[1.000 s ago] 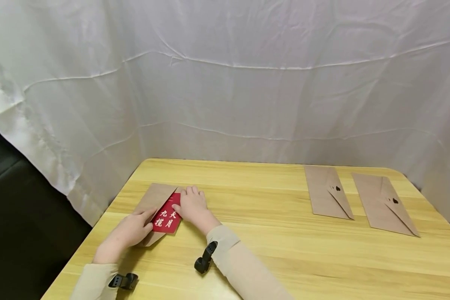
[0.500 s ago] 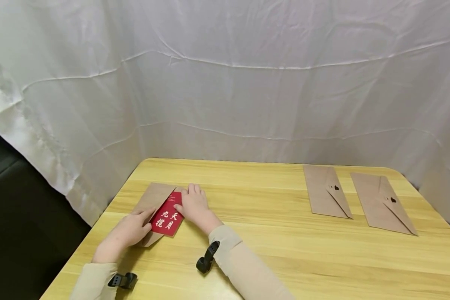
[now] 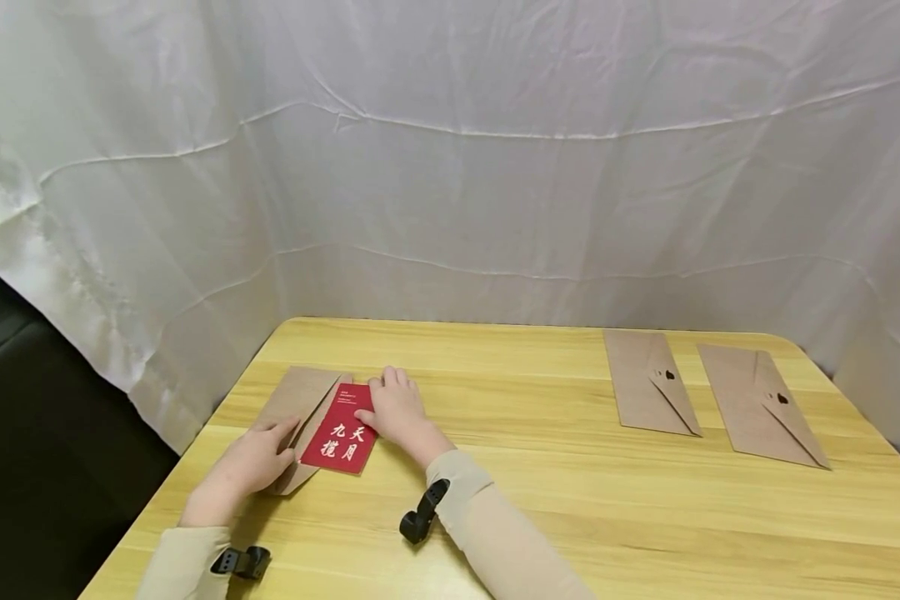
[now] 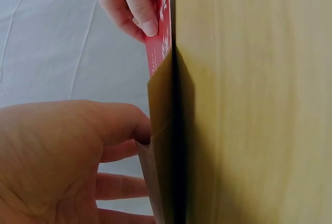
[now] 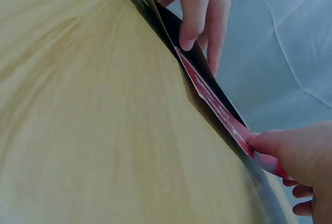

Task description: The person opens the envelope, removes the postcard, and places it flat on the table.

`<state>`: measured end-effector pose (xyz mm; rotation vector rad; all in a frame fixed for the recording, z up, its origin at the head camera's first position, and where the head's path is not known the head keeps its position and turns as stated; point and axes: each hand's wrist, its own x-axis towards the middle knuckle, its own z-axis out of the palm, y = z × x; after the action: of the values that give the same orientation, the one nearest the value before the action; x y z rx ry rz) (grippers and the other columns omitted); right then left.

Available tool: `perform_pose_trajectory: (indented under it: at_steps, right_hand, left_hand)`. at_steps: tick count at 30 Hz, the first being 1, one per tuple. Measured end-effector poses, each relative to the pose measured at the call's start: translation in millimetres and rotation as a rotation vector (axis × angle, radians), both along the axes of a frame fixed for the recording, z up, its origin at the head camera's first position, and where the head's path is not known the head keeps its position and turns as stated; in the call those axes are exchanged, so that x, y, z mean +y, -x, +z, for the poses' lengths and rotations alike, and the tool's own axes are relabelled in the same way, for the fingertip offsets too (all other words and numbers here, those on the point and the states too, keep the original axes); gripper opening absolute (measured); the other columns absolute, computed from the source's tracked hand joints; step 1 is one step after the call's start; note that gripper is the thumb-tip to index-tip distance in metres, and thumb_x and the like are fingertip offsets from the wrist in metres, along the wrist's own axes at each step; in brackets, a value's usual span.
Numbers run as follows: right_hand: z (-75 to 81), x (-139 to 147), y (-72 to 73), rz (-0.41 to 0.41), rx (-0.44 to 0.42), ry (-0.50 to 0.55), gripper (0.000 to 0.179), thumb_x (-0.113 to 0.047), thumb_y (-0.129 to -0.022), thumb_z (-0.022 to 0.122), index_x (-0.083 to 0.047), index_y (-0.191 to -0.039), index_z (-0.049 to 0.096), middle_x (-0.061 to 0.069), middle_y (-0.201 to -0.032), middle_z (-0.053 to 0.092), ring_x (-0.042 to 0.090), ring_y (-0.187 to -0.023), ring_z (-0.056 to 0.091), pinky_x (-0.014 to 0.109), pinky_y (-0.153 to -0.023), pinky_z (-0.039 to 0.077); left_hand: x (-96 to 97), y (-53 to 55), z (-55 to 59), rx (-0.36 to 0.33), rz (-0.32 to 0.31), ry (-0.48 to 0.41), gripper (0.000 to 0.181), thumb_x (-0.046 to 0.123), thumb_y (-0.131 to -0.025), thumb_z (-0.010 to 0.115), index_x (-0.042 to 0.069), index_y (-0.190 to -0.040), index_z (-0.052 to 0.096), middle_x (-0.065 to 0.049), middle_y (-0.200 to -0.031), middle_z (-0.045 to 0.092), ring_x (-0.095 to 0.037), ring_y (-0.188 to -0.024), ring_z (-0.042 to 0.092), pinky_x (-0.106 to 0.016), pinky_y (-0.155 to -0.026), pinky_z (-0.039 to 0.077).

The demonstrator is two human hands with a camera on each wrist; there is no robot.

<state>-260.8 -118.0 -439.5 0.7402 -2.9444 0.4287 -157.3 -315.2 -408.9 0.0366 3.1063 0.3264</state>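
A red card [image 3: 337, 429] with white characters lies mostly outside a brown paper envelope [image 3: 294, 396] at the left of the table. Its left edge still overlaps the envelope's open side and flap. My right hand [image 3: 399, 408] pinches the card near its far right edge, thumb on the printed face, as the right wrist view of the card [image 5: 220, 107] confirms. My left hand [image 3: 251, 457] grips the envelope's edge, and in the left wrist view its thumb is at the mouth of the envelope [image 4: 162, 115], with the other fingers behind.
Two more brown envelopes, a nearer-centre one [image 3: 637, 383] and a far-right one [image 3: 750, 400], lie with flaps down on the wooden table [image 3: 510, 467]. A pale curtain [image 3: 450, 208] hangs behind. Something black [image 3: 37, 450] stands at the left.
The red card has slid rightward out from the envelope with my right hand, uncovering more of its face. My left hand and the envelope have shifted slightly left.
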Motion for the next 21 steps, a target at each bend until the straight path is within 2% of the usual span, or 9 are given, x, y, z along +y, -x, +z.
perform_pose_trajectory:
  at_steps: [10,21]
  right_hand:
    - [-6.8,5.6,7.9,-0.016,-0.044,0.017,0.063,-0.053,-0.089,0.063,-0.014,-0.137,0.055,0.004,-0.118,0.05,0.018,-0.11,0.041,0.031,-0.095,0.039]
    - [-1.9,13.8,10.7,-0.011,-0.095,0.047,0.061,-0.052,-0.088,0.065,-0.015,-0.135,0.057,0.005,-0.12,0.052,0.018,-0.108,0.042,0.033,-0.094,0.04]
  left_hand:
    - [-8.0,-0.8,-1.5,-0.006,0.002,0.009,0.053,0.012,-0.088,0.059,-0.004,-0.137,0.05,-0.035,-0.135,0.049,-0.055,-0.122,0.049,-0.062,-0.099,0.043]
    - [-16.6,1.3,-4.2,-0.025,-0.001,0.0,0.053,0.013,-0.09,0.059,-0.005,-0.139,0.048,-0.037,-0.136,0.046,-0.056,-0.125,0.044,-0.062,-0.101,0.041]
